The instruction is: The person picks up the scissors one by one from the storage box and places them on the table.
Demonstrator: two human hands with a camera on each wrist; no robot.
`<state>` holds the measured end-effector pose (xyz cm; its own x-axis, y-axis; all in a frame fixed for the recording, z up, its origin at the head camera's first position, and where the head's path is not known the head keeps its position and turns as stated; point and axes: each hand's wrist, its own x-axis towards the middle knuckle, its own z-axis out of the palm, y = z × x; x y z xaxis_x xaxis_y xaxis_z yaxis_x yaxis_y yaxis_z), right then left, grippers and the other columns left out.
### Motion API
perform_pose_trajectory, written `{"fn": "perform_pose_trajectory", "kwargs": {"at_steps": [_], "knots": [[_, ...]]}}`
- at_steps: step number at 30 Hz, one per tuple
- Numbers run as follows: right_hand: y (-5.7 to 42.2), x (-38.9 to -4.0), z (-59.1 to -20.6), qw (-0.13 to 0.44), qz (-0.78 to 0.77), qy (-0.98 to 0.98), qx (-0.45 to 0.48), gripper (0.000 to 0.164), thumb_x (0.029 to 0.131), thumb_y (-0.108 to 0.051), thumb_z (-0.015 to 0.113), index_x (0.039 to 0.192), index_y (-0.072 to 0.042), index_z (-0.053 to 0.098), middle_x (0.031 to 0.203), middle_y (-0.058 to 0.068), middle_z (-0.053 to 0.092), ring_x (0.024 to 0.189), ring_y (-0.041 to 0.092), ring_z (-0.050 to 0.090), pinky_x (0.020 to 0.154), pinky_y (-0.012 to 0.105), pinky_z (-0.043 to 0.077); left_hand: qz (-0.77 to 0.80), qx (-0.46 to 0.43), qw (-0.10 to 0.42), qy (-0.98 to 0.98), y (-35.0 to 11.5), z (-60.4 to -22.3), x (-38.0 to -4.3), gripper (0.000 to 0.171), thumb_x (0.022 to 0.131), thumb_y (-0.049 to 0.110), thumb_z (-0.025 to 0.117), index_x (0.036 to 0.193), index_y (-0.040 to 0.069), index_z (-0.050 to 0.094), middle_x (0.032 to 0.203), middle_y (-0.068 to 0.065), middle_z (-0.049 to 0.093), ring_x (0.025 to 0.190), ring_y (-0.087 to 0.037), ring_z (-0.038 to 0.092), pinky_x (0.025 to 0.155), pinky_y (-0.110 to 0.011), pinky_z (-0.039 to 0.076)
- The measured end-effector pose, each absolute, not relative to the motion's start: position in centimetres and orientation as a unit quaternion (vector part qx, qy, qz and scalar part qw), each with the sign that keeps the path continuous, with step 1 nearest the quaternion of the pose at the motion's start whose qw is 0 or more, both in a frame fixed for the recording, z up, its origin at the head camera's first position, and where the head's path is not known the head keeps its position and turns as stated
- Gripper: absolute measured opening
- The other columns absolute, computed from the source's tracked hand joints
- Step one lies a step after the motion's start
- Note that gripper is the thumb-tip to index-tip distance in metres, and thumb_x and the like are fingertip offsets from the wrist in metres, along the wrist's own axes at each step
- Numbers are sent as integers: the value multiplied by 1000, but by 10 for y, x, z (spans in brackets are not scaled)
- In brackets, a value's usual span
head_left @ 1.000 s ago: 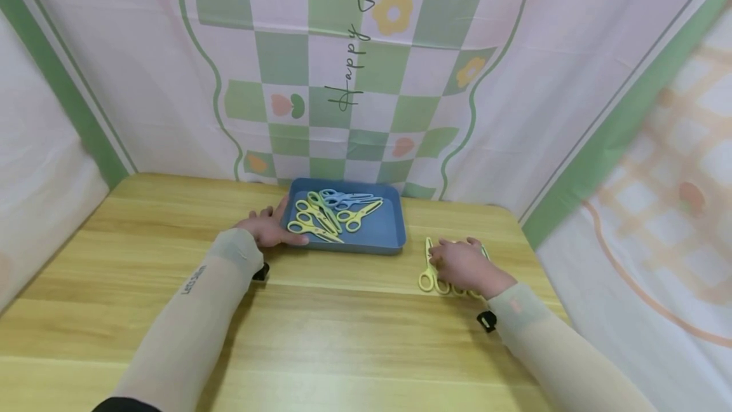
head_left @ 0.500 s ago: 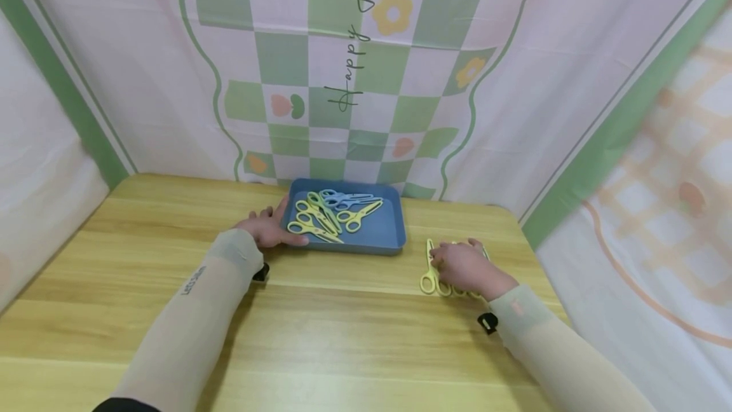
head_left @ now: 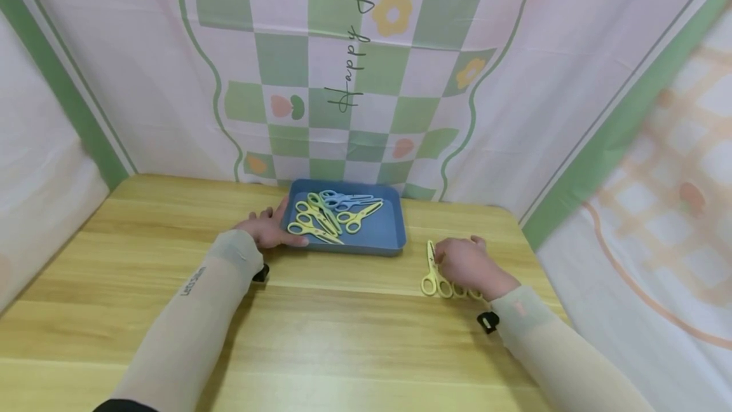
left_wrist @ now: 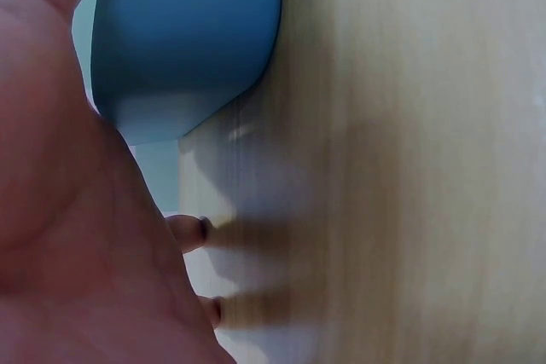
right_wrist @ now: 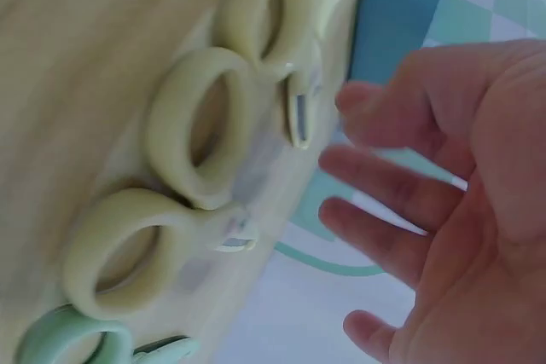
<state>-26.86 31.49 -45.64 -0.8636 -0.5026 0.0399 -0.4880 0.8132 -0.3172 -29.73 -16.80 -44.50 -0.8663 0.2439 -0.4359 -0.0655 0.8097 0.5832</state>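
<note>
In the head view, a blue tray [head_left: 389,224] holds several yellow, green and blue scissors [head_left: 360,215]. My left hand [head_left: 265,231] rests against its near left corner, thumb along the front side and index finger by the left side. The left wrist view has the tray's wall [left_wrist: 188,31] beside the palm, other fingers extended past it. My right hand [head_left: 466,264] hovers over a row of yellow scissors [head_left: 431,269] on the table, partly covering them. In the right wrist view its fingers are loosely bent with nothing between them. Green scissors [right_wrist: 64,338] lie at the row's end.
The wooden table [head_left: 343,336] ends at the back against a hanging checkered cloth [head_left: 337,56]. More cloth hangs at the left and right sides. The tray stands close to the back edge.
The right hand's fingers have drawn in a little, showing more of the leftmost yellow scissors. The row has shifted slightly toward me. The left hand and tray stay put.
</note>
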Motion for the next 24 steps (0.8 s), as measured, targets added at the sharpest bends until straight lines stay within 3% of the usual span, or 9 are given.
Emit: {"fn": "perform_pose_trajectory", "kwargs": {"at_steps": [2, 3, 7, 12, 14, 19, 24], "knots": [[301, -263, -439, 27, -144, 963, -224, 22, 80, -8, 62, 94, -17, 77, 98, -5, 72, 88, 17, 65, 102, 74, 4, 307, 49, 253, 916, -168, -444, -296, 146, 54, 90, 68, 155, 35, -22, 161, -26, -15, 140, -54, -18, 110, -69, -2], [286, -252, -419, 45, -95, 977, -185, 23, 79, -6, 62, 94, -15, 76, 99, -1, 72, 91, 24, 66, 96, 79, 12, 307, 48, 253, 916, -167, -444, -296, 145, 55, 89, 69, 155, 36, -22, 161, -26, -14, 140, -54, -18, 110, -69, -1], [258, -241, -384, 41, -65, 986, -146, 25, 86, -13, 63, 108, -5, 73, 110, 12, 71, 104, 37, 63, 93, 72, 26, 312, 43, 254, 915, -167, -444, -296, 142, 57, 87, 70, 155, 38, -21, 162, -24, -14, 140, -53, -18, 109, -71, -1], [232, -254, -366, 33, -92, 987, -125, 35, 89, -17, 61, 119, -2, 68, 116, 17, 69, 106, 40, 62, 87, 65, 38, 317, 41, 253, 913, -170, -448, -300, 144, 55, 88, 70, 154, 39, -21, 162, -23, -14, 140, -54, -19, 108, -71, 0], [222, -263, -362, 33, -109, 986, -126, 37, 90, -18, 60, 122, -1, 67, 115, 17, 69, 98, 37, 64, 86, 61, 43, 321, 41, 254, 912, -170, -449, -300, 144, 54, 88, 70, 154, 39, -21, 162, -23, -15, 140, -54, -19, 109, -71, 0], [191, -279, -350, 31, -140, 980, -135, 39, 91, -19, 60, 122, 4, 66, 117, 18, 68, 96, 33, 64, 90, 50, 48, 322, 38, 259, 910, -168, -440, -292, 138, 62, 83, 71, 155, 38, -20, 161, -24, -15, 140, -53, -20, 109, -70, -2], [168, -295, -345, 25, -144, 978, -147, 43, 93, -26, 62, 124, 4, 65, 123, 20, 65, 114, 39, 59, 99, 50, 44, 319, 45, 257, 911, -165, -435, -288, 138, 63, 84, 70, 155, 35, -20, 161, -25, -16, 139, -54, -21, 108, -71, -4]]}}
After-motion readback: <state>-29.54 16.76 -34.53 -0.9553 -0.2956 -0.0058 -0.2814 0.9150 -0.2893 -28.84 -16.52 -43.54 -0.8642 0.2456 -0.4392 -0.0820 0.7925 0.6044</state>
